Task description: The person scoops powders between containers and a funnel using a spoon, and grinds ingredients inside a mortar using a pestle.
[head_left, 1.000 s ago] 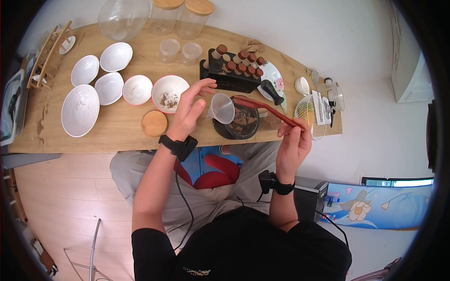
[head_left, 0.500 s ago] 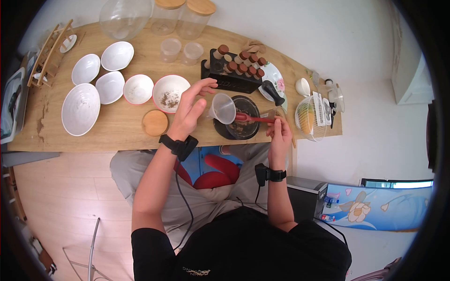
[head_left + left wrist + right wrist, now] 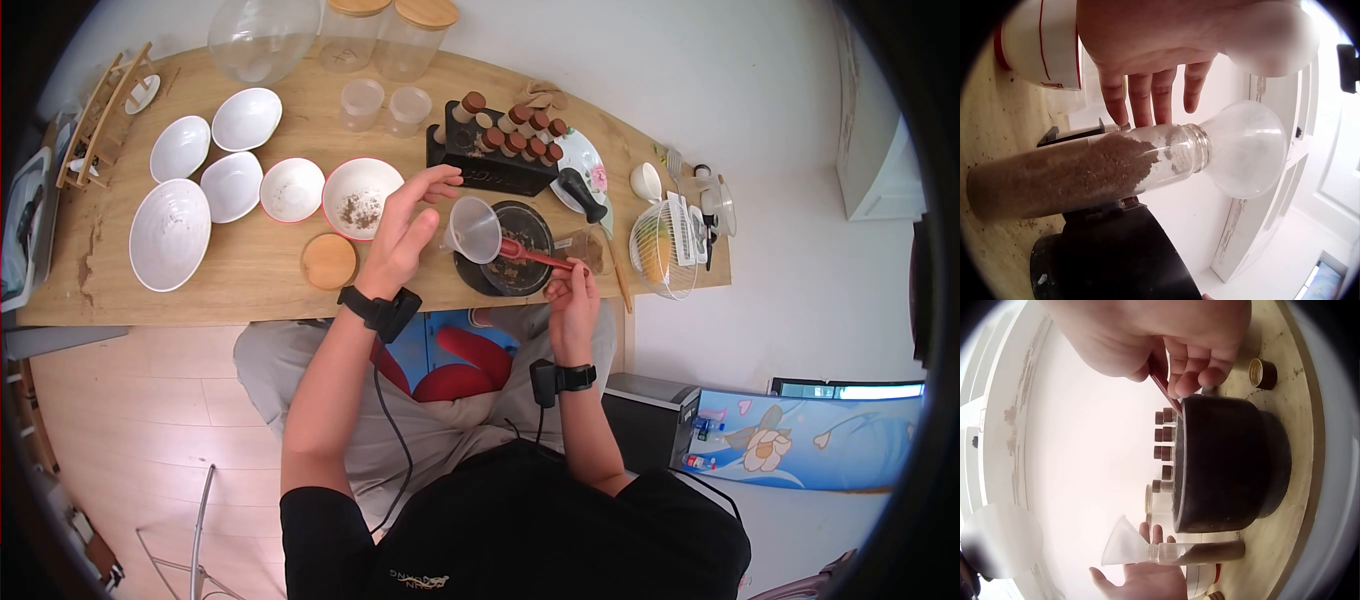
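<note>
My right hand (image 3: 573,312) pinches the handle of a red scoop (image 3: 538,257), whose front end is in the black bowl (image 3: 538,232) with brown crumbly matter in it. In the right wrist view the scoop (image 3: 1161,386) slants over the rim of the tall black bowl (image 3: 1222,462). A clear funnel (image 3: 473,231) sits beside the bowl, in the mouth of an upright glass tube (image 3: 1072,175) partly filled with brown powder. Close by the tube, my left hand (image 3: 403,235) has its fingers extended; whether they touch the glass is unclear.
Behind the bowl a black rack (image 3: 490,172) holds several brown-capped tubes. White bowls (image 3: 235,188) and a red-rimmed bowl (image 3: 364,185) with brown bits lie left, near a round wooden lid (image 3: 329,262). A black pestle (image 3: 581,195) and wire basket (image 3: 665,252) are right.
The scoop came down from beside the funnel rim into the black bowl. My right hand moved left and towards the body, still pinching the handle. My left hand stayed in place.
</note>
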